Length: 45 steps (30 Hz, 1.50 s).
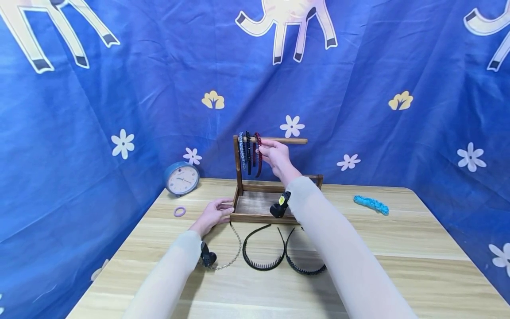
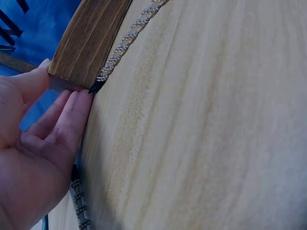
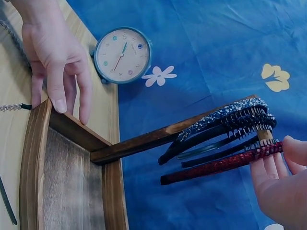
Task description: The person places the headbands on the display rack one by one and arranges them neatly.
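Note:
A wooden rack point(image 1: 237, 168) with a tray base stands at the back of the table. Several headbands hang from its rod point(image 1: 295, 141), among them a glittery blue-silver headband point(image 3: 220, 115) and dark toothed ones. My right hand point(image 1: 276, 157) pinches a red glittery headband point(image 3: 211, 167) that hangs over the rod, thumb on one side and fingers on the other. At the front left corner of the base, my left hand point(image 1: 215, 215) holds the wood between thumb and fingers. Close below that hand, a beaded chain headband point(image 1: 239, 248) lies on the table.
Two black toothed headbands point(image 1: 263, 267) lie before the rack, one partly hidden by my right arm. A blue clock point(image 1: 182, 179) and a purple ring point(image 1: 179, 212) are at the left. A turquoise scrunched band point(image 1: 371, 204) lies at the right. A blue curtain point(image 1: 159, 88) hangs behind.

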Available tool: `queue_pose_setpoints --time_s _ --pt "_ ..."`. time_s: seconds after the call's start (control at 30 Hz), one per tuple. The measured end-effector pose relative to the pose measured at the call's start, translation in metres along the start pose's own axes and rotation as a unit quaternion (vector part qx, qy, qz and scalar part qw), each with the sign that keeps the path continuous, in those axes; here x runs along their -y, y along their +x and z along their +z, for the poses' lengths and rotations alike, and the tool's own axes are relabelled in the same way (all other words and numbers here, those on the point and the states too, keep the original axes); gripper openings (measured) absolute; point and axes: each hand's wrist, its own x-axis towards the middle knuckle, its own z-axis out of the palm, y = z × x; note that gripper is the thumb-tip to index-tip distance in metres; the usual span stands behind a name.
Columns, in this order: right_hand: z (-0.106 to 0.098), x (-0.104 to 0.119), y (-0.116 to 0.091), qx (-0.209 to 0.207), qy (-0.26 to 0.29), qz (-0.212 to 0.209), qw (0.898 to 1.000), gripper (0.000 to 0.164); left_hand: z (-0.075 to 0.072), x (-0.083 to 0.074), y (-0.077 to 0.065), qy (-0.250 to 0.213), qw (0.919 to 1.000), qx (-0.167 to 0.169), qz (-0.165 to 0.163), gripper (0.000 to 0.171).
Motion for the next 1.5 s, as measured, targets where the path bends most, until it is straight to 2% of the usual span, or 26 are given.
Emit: queue_pose_setpoints --time_s 0.23,0.53,0.7,0.93,1.5 --pt "-0.005 0.002 -0.001 -0.004 -0.010 0.005 1.000 0.036 0.001 0.000 0.001 -0.001 1.0000 -0.001 -0.001 0.047" --pt "-0.014 0.000 -0.001 -0.004 -0.019 0.004 1.000 0.034 0.002 0.000 0.001 0.005 1.0000 -0.001 0.000 0.046" --pt "-0.024 0.002 -0.005 0.002 -0.035 0.001 0.999 0.036 0.002 0.000 0.001 0.004 1.0000 -0.002 -0.001 0.047" --pt "-0.042 0.006 -0.013 0.008 -0.056 -0.009 0.998 0.029 0.002 -0.001 0.002 0.006 1.0000 0.001 0.001 0.048" --pt "-0.080 0.007 -0.039 0.054 -0.092 -0.024 0.994 0.030 -0.001 0.002 0.004 0.005 1.0000 0.001 0.004 0.048"
